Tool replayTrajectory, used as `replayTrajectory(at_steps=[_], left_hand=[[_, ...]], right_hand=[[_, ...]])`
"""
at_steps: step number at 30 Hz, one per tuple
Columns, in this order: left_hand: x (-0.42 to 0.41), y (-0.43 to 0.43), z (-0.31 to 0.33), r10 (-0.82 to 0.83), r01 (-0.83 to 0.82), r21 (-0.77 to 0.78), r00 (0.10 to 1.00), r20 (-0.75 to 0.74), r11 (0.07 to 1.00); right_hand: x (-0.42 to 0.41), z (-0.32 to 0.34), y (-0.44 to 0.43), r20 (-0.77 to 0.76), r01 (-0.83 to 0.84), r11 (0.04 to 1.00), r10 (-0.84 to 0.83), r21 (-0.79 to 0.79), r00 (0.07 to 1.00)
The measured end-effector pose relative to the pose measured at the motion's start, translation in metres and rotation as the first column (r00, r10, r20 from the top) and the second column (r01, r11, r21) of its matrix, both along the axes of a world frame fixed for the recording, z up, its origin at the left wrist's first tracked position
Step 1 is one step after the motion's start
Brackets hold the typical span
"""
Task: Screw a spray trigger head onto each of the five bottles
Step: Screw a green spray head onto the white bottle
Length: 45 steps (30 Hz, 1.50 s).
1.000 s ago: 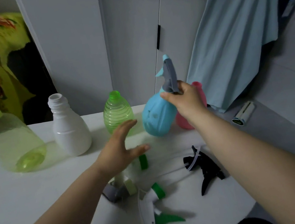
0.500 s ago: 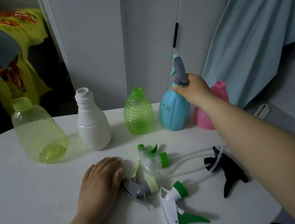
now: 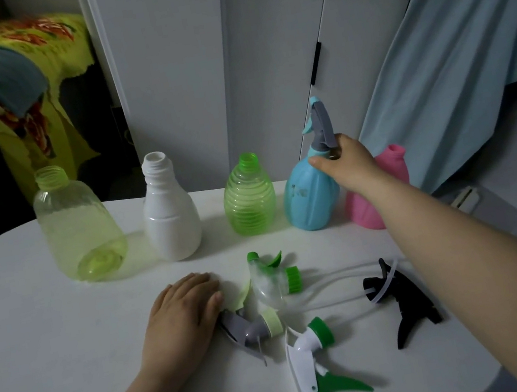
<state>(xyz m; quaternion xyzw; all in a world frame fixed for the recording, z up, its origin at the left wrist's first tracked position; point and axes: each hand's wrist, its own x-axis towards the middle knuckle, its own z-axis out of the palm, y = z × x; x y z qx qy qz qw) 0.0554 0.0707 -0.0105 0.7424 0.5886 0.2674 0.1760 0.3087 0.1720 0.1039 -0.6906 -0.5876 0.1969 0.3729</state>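
- Five bottles stand upright in a row along far edge of white surface (image 3: 34, 336), L to R: clear yellow-green bottle (image 3: 80, 232), white bottle (image 3: 170, 220), green ribbed bottle (image 3: 249, 200), blue bottle (image 3: 308, 197), pink bottle (image 3: 393, 170) (partly behind right arm).
- All necks open except blue bottle's, which carries grey-blue trigger head (image 3: 321, 127), upright.
- Right hand (image 3: 347, 163) reaches in from right edge, fingers curled round base of that head at the neck.
- Left hand (image 3: 181, 314) palm down mid-surface, fingers straight & together, holding nothing, just beside grey head (image 3: 252, 328).
- 4 loose heads lie btwn row and near edge: clear head (image 3: 271, 282) w/ green collar, grey head w/ pale-green collar, white head (image 3: 309, 362) w/ green lever, black head (image 3: 405, 304) nearest right edge.
- Thin dip tubes trail across btwn them.
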Motion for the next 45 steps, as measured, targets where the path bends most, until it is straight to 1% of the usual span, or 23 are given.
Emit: replayTrajectory(at_steps=[5, 8, 10, 12, 13, 14, 15, 16, 17, 18, 19, 20, 22, 24, 26, 28, 32, 37, 40, 42, 45], left_hand=[[0.000, 0.000, 0.001, 0.009, -0.009, 0.004, 1.000, 0.008, 1.000], [0.000, 0.000, 0.002, 0.015, -0.015, 0.000, 1.000, 0.017, 1.000], [0.000, -0.001, 0.002, 0.010, -0.010, 0.001, 1.000, 0.024, 1.000], [0.000, -0.001, 0.002, 0.010, -0.010, 0.000, 0.999, 0.032, 1.000], [-0.001, -0.001, 0.002, 0.010, -0.010, -0.001, 0.999, 0.040, 1.000], [-0.001, -0.002, 0.002, 0.009, -0.009, 0.000, 0.999, 0.046, 1.000], [-0.001, -0.002, 0.002, 0.008, -0.008, 0.000, 0.999, 0.051, 1.000], [-0.001, -0.003, 0.002, 0.004, -0.004, 0.003, 0.998, 0.055, 1.000], [-0.001, -0.005, 0.002, 0.000, -0.001, 0.007, 0.998, 0.063, 1.000], [-0.002, -0.007, 0.002, -0.003, 0.002, 0.010, 0.998, 0.070, 1.000], [-0.003, -0.010, 0.002, -0.003, 0.003, 0.011, 0.997, 0.075, 1.000], [-0.004, -0.013, 0.002, 0.000, -0.001, 0.014, 0.997, 0.080, 1.000], [-0.007, -0.018, 0.002, 0.009, -0.010, 0.016, 0.997, 0.082, 1.000], [-0.009, -0.022, 0.002, 0.013, -0.015, 0.017, 0.997, 0.081, 1.000], [-0.011, -0.024, 0.002, 0.015, -0.016, 0.015, 0.996, 0.083, 1.000], [-0.011, -0.024, 0.003, 0.017, -0.018, 0.017, 0.996, 0.086, 1.000], [-0.010, -0.024, 0.003, 0.031, -0.034, 0.026, 0.995, 0.094, 0.999], [-0.010, -0.023, 0.004, 0.042, -0.045, 0.031, 0.995, 0.091, 0.999], [-0.009, -0.022, 0.002, 0.042, -0.046, 0.050, 0.996, 0.078, 0.998], [-0.010, -0.022, 0.001, 0.048, -0.052, 0.051, 0.996, 0.078, 0.997], [-0.009, -0.022, -0.001, 0.055, -0.059, 0.061, 0.996, 0.076, 0.996]], right_hand=[[0.004, 0.005, -0.008, 0.006, 0.014, 1.000, -0.014, -0.007, 1.000], [0.007, 0.012, -0.020, -0.041, 0.035, 0.999, -0.036, -0.015, 0.999], [0.007, 0.015, -0.033, -0.082, 0.068, 0.997, -0.065, 0.025, 0.994], [0.001, 0.012, -0.048, -0.085, 0.089, 0.989, -0.079, 0.117, 0.993], [-0.004, 0.009, -0.056, -0.063, 0.054, 0.989, -0.046, 0.140, 0.997], [-0.010, 0.004, -0.063, -0.015, -0.027, 0.992, 0.029, 0.120, 0.999], [-0.016, -0.002, -0.071, 0.067, -0.147, 0.988, 0.144, 0.044, 0.987], [-0.023, -0.009, -0.079, 0.162, -0.270, 0.959, 0.281, -0.086, 0.946], [-0.030, -0.016, -0.086, 0.248, -0.359, 0.903, 0.413, -0.236, 0.876], [-0.036, -0.023, -0.091, 0.319, -0.397, 0.843, 0.513, -0.364, 0.797], [-0.041, -0.029, -0.094, 0.386, -0.398, 0.802, 0.573, -0.446, 0.723], [-0.045, -0.034, -0.096, 0.452, -0.381, 0.786, 0.600, -0.486, 0.660], [-0.053, -0.038, -0.097, 0.551, -0.342, 0.786, 0.609, -0.515, 0.571], [-0.059, -0.041, -0.097, 0.599, -0.311, 0.785, 0.613, -0.535, 0.515], [-0.065, -0.043, -0.095, 0.624, -0.291, 0.785, 0.614, -0.547, 0.484], [-0.068, -0.043, -0.093, 0.626, -0.278, 0.789, 0.607, -0.548, 0.490], [-0.070, -0.043, -0.088, 0.574, -0.285, 0.787, 0.600, -0.547, 0.557], [-0.067, -0.046, -0.083, 0.457, -0.301, 0.754, 0.612, -0.584, 0.645], [-0.063, -0.043, -0.077, 0.360, -0.312, 0.721, 0.613, -0.619, 0.703], [-0.063, -0.041, -0.074, 0.338, -0.320, 0.709, 0.619, -0.629, 0.709], [-0.064, -0.043, -0.074, 0.384, -0.311, 0.717, 0.628, -0.624, 0.677]])
